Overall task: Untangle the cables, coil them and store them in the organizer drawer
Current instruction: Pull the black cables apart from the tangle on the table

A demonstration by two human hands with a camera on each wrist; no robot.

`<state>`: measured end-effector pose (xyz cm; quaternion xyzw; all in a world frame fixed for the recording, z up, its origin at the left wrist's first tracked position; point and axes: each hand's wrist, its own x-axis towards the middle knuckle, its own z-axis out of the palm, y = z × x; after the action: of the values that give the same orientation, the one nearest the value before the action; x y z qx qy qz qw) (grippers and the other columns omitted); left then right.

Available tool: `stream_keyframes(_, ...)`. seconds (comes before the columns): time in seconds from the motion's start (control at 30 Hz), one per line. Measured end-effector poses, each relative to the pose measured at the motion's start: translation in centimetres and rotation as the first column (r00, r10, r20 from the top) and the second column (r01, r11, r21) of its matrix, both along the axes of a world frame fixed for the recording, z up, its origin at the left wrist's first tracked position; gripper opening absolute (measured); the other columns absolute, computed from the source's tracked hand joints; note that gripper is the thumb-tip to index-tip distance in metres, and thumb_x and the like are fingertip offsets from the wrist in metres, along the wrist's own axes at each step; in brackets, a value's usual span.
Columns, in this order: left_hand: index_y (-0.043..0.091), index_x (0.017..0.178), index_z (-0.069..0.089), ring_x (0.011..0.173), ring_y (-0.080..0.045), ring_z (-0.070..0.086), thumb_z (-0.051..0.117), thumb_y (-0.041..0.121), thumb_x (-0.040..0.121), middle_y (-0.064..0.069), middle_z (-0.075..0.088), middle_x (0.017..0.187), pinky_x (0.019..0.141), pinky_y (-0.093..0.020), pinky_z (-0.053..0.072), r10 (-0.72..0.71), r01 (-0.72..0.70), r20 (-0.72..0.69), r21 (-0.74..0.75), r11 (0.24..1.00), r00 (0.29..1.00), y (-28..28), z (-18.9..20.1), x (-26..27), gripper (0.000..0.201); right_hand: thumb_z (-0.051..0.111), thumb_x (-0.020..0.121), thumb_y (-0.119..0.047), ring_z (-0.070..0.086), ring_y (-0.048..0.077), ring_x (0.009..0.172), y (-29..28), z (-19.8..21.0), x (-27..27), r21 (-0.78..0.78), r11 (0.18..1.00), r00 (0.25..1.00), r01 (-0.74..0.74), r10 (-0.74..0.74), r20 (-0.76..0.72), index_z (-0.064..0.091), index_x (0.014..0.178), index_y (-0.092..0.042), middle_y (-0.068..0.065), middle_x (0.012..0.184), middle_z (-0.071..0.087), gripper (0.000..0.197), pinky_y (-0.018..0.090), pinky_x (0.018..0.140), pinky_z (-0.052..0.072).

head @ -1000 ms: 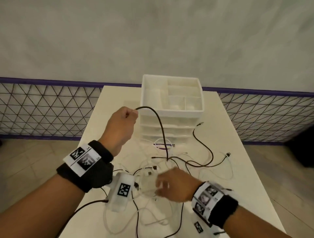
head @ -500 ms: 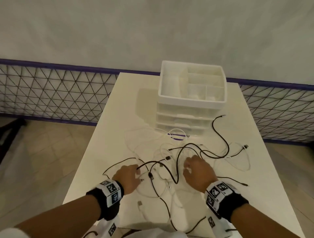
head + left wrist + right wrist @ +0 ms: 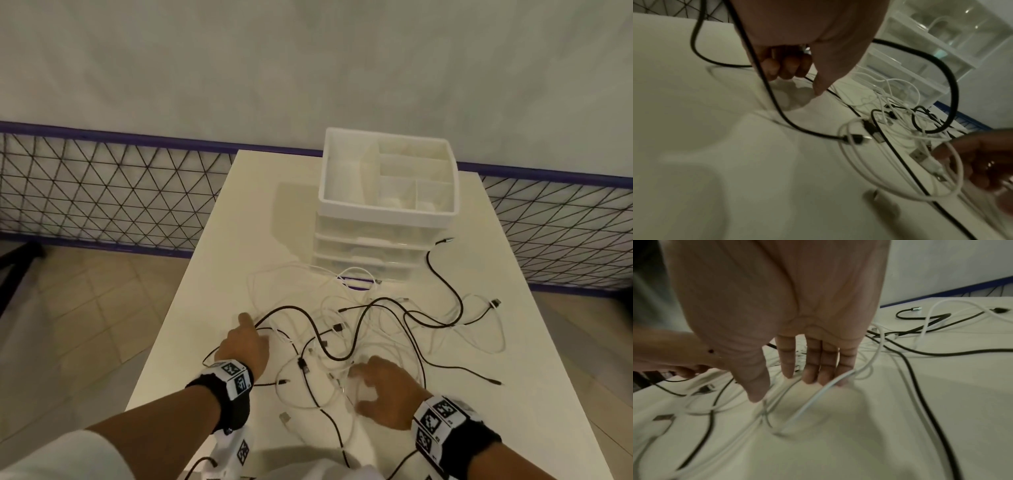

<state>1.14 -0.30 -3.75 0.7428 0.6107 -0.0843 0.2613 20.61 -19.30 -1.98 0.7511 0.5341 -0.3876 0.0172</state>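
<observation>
Where the wrists come over the near edge of the white table (image 3: 219,240), both hands sit low among the cable tangle (image 3: 370,329).

Right hand (image 3: 387,394): fingers spread and nearly straight, tips down on the tabletop, white cables (image 3: 818,394) running under and between them. One white strand lies across the outer fingertips (image 3: 840,378); nothing is closed around it. Hand released, resting on the heap.

Left hand (image 3: 245,344): index finger extended forward, the other fingers (image 3: 785,65) curled under the palm. A black cable (image 3: 294,311) arcs away from just beside the index tip. From the left wrist view the black cable passes beside the curled fingers, but whether they actually clamp it or anything else cannot be told.

Between the hands: loose white loops, a black connector (image 3: 303,365), a white USB plug (image 3: 918,155) close to the right fingertips.

Beyond the hands: black and white strands cross one another, still knotted together, none coiled. To the far right of the right hand a black lead (image 3: 445,284) snakes outward, its metal plug (image 3: 447,240) lying just beside the organizer.

Farthest out: white drawer organizer (image 3: 387,212), stacked drawers pushed in, divided tray on top. Behind the table, a wire mesh fence (image 3: 102,198) and pale wall (image 3: 308,68).
</observation>
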Motion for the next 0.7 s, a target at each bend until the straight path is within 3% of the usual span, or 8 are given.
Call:
stream_keyframes(0.23, 0.007, 0.112, 0.064, 0.106, -0.030, 0.065, 0.052, 0.031, 0.094, -0.014, 0.067, 0.118, 0.079, -0.030, 0.051, -0.171, 0.154, -0.079, -0.186, 0.971, 0.982, 1.9, 2.2, 0.8, 0.033, 0.057, 0.092, -0.036, 0.047, 0.022, 0.128, 2.5, 0.3, 3.7, 0.089, 0.975, 0.967, 0.203, -0.214, 0.141, 0.047, 0.142, -0.027, 0.003, 0.136, 0.051, 0.052, 0.032, 0.107, 0.039)
stream_keyframes(0.3, 0.006, 0.094, 0.068, 0.076, -0.027, 0.065, 0.060, 0.027, 0.090, -0.012, 0.067, 0.087, 0.056, -0.025, 0.044, -0.127, 0.156, 0.109, -0.317, 0.935, 0.986, 3.2, 5.1, 1.6, 0.023, 0.057, 0.092, -0.031, 0.059, 0.019, 0.114, 3.4, 1.6, 4.4, 0.113, 0.953, 0.949, 0.282, -0.294, 0.110, 0.063, 0.122, -0.026, 0.001, 0.120, 0.065, 0.031, 0.029, 0.097, 0.047)
stream_keyframes(0.37, 0.006, 0.077, 0.062, 0.045, -0.018, 0.040, 0.064, 0.018, 0.086, -0.007, 0.046, 0.059, 0.042, -0.021, 0.028, 0.009, 0.129, 0.321, -0.405, 0.905, 0.947, 4.2, 9.1, 2.3, 0.015, 0.058, 0.087, -0.029, 0.066, 0.015, 0.091, 4.3, 3.8, 4.7, 0.162, 0.945, 0.947, 0.285, -0.304, 0.105, 0.068, 0.083, -0.030, -0.007, 0.090, 0.071, 0.010, 0.030, 0.084, 0.053)
stream_keyframes(0.43, 0.006, 0.073, 0.061, 0.037, -0.014, 0.027, 0.065, 0.015, 0.086, -0.003, 0.038, 0.051, 0.039, -0.019, 0.023, 0.158, 0.094, 0.482, -0.458, 0.884, 0.862, 4.6, 13.1, 3.3, 0.016, 0.064, 0.083, -0.025, 0.064, 0.005, 0.068, 5.1, 6.8, 4.2, 0.188, 0.946, 0.965, 0.264, -0.260, -0.042, 0.067, 0.063, -0.027, -0.009, 0.067, 0.069, 0.020, 0.027, 0.073, 0.054)
stream_keyframes(0.5, 0.006, 0.076, 0.064, 0.036, -0.010, 0.024, 0.061, 0.018, 0.092, 0.003, 0.035, 0.048, 0.037, -0.019, 0.019, 0.313, 0.083, 0.592, -0.546, 0.834, 0.743, 4.1, 15.9, 4.6, 0.021, 0.071, 0.084, -0.019, 0.063, 0.005, 0.060, 6.1, 10.1, 2.6, 0.185, 0.943, 0.911, 0.275, -0.195, -0.363, 0.075, 0.069, -0.017, -0.004, 0.064, 0.072, 0.016, 0.023, 0.068, 0.051)
stream_keyframes(0.57, 0.005, 0.084, 0.069, 0.041, -0.009, 0.032, 0.058, 0.018, 0.096, 0.004, 0.041, 0.051, 0.037, -0.019, 0.022, 0.415, 0.128, 0.655, -0.616, 0.777, 0.631, 2.8, 17.4, 5.8, 0.021, 0.072, 0.087, -0.014, 0.070, 0.009, 0.077, 7.3, 13.2, 0.5, 0.214, 0.904, 0.758, 0.371, -0.161, -0.632, 0.076, 0.096, -0.011, 0.000, 0.083, 0.078, 0.010, 0.025, 0.076, 0.053)
stream_keyframes(0.63, 0.006, 0.091, 0.075, 0.057, -0.017, 0.054, 0.059, 0.019, 0.097, -0.006, 0.061, 0.067, 0.049, -0.024, 0.042, 0.416, 0.202, 0.711, -0.609, 0.767, 0.567, 1.5, 18.1, 7.0, 0.021, 0.071, 0.089, -0.014, 0.072, 0.013, 0.099, 8.7, 15.0, -1.1, 0.223, 0.837, 0.597, 0.500, -0.147, -0.789, 0.068, 0.118, -0.009, 0.004, 0.104, 0.077, 0.030, 0.028, 0.088, 0.054)
stream_keyframes(0.7, 0.012, 0.096, 0.078, 0.068, -0.026, 0.055, 0.059, 0.022, 0.097, -0.010, 0.066, 0.079, 0.059, -0.033, 0.042, 0.372, 0.236, 0.746, -0.568, 0.789, 0.553, 0.9, 18.5, 7.5, 0.022, 0.071, 0.085, -0.021, 0.070, 0.029, 0.107, 9.7, 15.8, -2.0, 0.200, 0.781, 0.498, 0.592, -0.159, -0.852, 0.063, 0.122, -0.005, 0.018, 0.113, 0.073, 0.041, 0.042, 0.096, 0.052)
